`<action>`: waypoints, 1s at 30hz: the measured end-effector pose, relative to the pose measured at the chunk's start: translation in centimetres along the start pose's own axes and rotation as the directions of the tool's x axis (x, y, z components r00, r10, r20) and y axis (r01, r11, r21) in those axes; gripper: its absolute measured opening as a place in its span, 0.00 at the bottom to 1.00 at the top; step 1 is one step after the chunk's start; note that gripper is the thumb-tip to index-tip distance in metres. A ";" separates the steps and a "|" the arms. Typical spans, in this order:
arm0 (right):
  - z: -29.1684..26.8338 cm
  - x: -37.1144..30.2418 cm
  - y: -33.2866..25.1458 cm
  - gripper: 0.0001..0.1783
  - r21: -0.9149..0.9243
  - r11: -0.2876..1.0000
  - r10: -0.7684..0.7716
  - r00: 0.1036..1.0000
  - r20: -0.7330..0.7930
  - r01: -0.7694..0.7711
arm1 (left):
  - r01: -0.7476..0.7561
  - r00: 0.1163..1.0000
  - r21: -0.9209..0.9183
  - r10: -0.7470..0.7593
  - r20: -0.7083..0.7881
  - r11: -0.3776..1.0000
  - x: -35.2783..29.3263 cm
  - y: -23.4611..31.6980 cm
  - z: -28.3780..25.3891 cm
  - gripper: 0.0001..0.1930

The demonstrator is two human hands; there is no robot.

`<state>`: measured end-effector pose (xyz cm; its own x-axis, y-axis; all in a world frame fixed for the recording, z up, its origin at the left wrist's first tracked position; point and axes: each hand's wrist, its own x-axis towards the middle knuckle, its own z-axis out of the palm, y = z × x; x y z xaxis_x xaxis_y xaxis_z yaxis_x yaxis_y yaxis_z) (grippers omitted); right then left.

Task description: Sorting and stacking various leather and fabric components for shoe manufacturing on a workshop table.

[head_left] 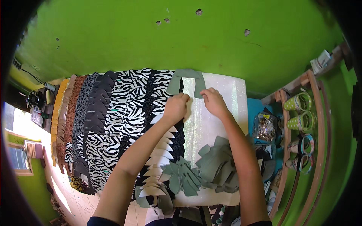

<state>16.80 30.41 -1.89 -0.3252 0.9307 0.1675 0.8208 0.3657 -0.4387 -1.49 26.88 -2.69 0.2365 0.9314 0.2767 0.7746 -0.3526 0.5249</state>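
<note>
Green wall (124, 41) takes up the far side, and a shimmery white sheet (226, 84) runs right up to it, laid flat, I'd guess to give the pieces a smooth bed. Zebra pieces (98, 162) overlap in long rows on the left, probably to save room while leaving an edge of each showing. Grey-green pile (217, 162) sits loose at the near end, handy to both arms. Same colour is the arch (188, 74), at the sheet's far edge, legs pointing near, left leg over the rows. One hand per leg likely keeps it straight: right hand (214, 101) has thumb and fingers at the right leg's edge, left hand (176, 107) is curled in by the left leg's tip. Can't tell if either is pinching or just touching.

Hard to see: left forearm (139, 154) hides some rows, right forearm (245, 162) cuts across the pile's right side, the clear bag (265, 127) has contents I can't sort out, and fingertips are mostly lost.
</note>
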 end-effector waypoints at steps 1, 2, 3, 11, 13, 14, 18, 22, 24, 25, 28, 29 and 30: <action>-0.7 -1.3 -0.3 0.09 0.027 0.999 -0.029 0.999 0.039 0.028 | -0.042 0.999 -0.042 0.041 -0.026 0.998 -1.3 1.0 -0.8 0.06; -1.6 -2.9 -0.4 0.09 0.047 0.998 -0.047 0.996 0.079 0.044 | -0.055 0.998 -0.074 0.055 0.006 0.996 -2.4 2.2 -1.0 0.06; -2.6 -4.5 -0.5 0.09 0.038 0.999 -0.037 0.997 0.068 0.035 | -0.031 0.996 -0.119 0.040 0.076 0.992 -3.5 3.5 -1.3 0.06; -8.1 -12.1 -2.6 0.11 0.067 0.998 0.011 0.989 0.149 -0.021 | -0.074 0.953 -0.205 0.130 0.273 0.976 -8.5 10.0 -2.0 0.07; -9.4 -13.4 -3.2 0.11 0.054 0.998 0.015 0.985 0.171 -0.025 | -0.109 0.949 -0.243 0.173 0.262 0.964 -9.5 11.7 -1.9 0.07; -10.2 -14.1 -3.3 0.11 0.013 0.999 0.040 0.965 0.259 -0.045 | -0.132 0.944 -0.281 0.207 0.257 0.951 -9.9 12.6 -2.0 0.08; -12.7 -16.3 -4.1 0.12 -0.164 0.986 0.111 0.873 0.474 -0.036 | -0.178 0.917 -0.330 0.278 0.287 0.927 -11.1 14.6 -1.6 0.09; -14.1 -18.5 -3.9 0.11 -0.309 0.950 0.128 0.841 0.526 0.049 | -0.229 0.920 -0.299 0.307 0.245 0.926 -12.0 16.9 0.0 0.12; -14.1 -19.8 -2.9 0.11 -0.377 0.921 0.121 0.848 0.516 0.098 | -0.270 0.915 -0.247 0.328 0.235 0.930 -12.3 18.3 0.9 0.12; -14.3 -20.4 -2.8 0.11 -0.372 0.922 0.110 0.848 0.519 0.108 | -0.309 0.908 -0.193 0.349 0.231 0.931 -12.5 18.5 1.2 0.13; -14.8 -21.6 -2.4 0.10 -0.325 0.931 0.019 0.867 0.498 0.167 | -0.328 0.890 -0.115 0.348 0.295 0.938 -13.0 18.8 1.2 0.11; -15.1 -21.8 -2.2 0.10 -0.257 0.949 -0.036 0.875 0.483 0.182 | -0.320 0.896 -0.106 0.337 0.290 0.941 -13.0 18.9 0.8 0.11; -15.3 -21.9 -2.1 0.10 -0.188 0.962 -0.091 0.880 0.466 0.199 | -0.315 0.894 -0.115 0.336 0.298 0.942 -12.9 18.6 0.3 0.10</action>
<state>29.36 9.34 8.83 -0.5795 0.7835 -0.2241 0.8132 0.5378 -0.2226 10.03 8.30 3.27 0.6462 0.7408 0.1836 0.5875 -0.6363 0.4999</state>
